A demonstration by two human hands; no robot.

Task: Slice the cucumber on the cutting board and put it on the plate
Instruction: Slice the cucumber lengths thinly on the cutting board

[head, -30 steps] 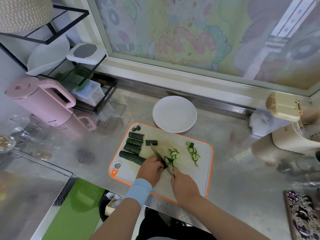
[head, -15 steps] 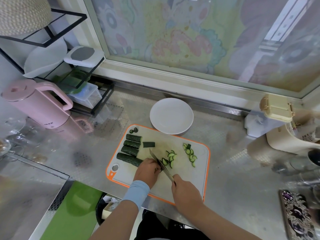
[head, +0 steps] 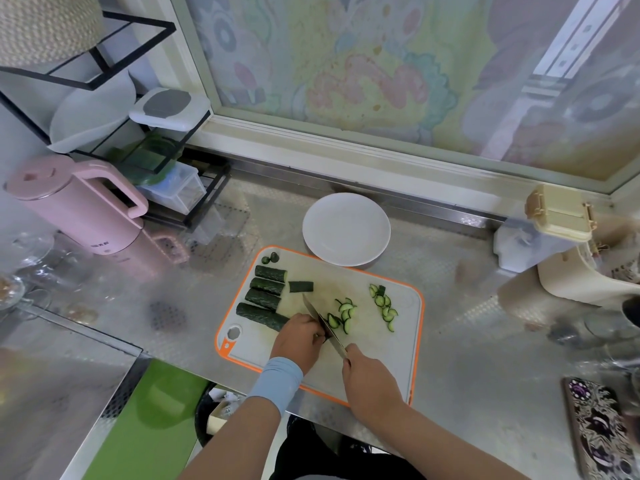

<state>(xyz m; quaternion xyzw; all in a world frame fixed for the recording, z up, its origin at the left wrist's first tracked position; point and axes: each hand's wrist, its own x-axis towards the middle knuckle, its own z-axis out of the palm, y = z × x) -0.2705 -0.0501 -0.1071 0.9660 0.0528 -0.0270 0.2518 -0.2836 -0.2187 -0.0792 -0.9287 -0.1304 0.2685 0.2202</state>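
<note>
Cucumber (head: pixel 261 315) is what we are working on at the near edge of the steel counter (head: pixel 467 358). Our right hand (head: pixel 372 382) is wrapped round the handle of the knife (head: pixel 320 318), whose thin grey blade slants away from us and to the left. Our left hand (head: pixel 298 341), above a pale blue cloth wristband (head: pixel 277 379), has its fingers curled down against the blade, pinning a cucumber piece that is mostly hidden. Both work on the cutting board (head: pixel 381 358), a matte white rounded rectangle with an orange rim. Just right of the blade lie thin half-moon slices (head: pixel 343 315), pale inside and dark at the skin, with a second scatter (head: pixel 384 306) further right. On the left of the board four bumpy, dark green lengths lie side by side, long axes running left to right, cut faces turned rightward. A short piece (head: pixel 300 286) sits beside them, and two round end stubs (head: pixel 270 258) sit at the far corner. Beyond, touching the board's far edge, is the smooth round white plate (head: pixel 346 230).
</note>
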